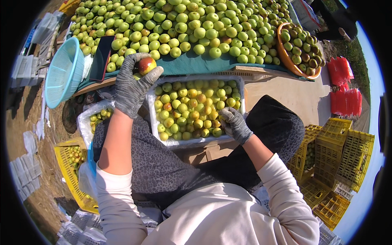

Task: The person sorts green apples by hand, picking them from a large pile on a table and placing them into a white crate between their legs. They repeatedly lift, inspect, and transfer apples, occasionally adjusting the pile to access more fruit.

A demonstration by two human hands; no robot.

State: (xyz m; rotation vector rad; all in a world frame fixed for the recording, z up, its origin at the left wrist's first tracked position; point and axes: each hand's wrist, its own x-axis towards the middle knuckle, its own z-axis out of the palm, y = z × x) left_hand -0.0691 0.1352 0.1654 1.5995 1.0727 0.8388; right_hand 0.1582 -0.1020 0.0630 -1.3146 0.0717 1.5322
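Observation:
My left hand (131,83), in a grey knit glove, is raised over the table's front edge and holds a reddish round fruit (146,64). My right hand (235,124), also gloved, rests inside the lower right corner of a white box (241,87) filled with small yellow-green and orange fruits (188,107), its fingers curled on some of them. The box sits on my lap, against the table. Behind it a big heap of green fruits (188,24) covers a teal cloth (192,64) on the table.
A light blue plastic basket (63,71) and a dark phone (102,57) lie at the table's left. An orange bowl (286,57) of fruits sits at the right. Yellow crates (339,163) stack to my right, another yellow crate (67,171) and a white bag of fruits (87,122) to my left.

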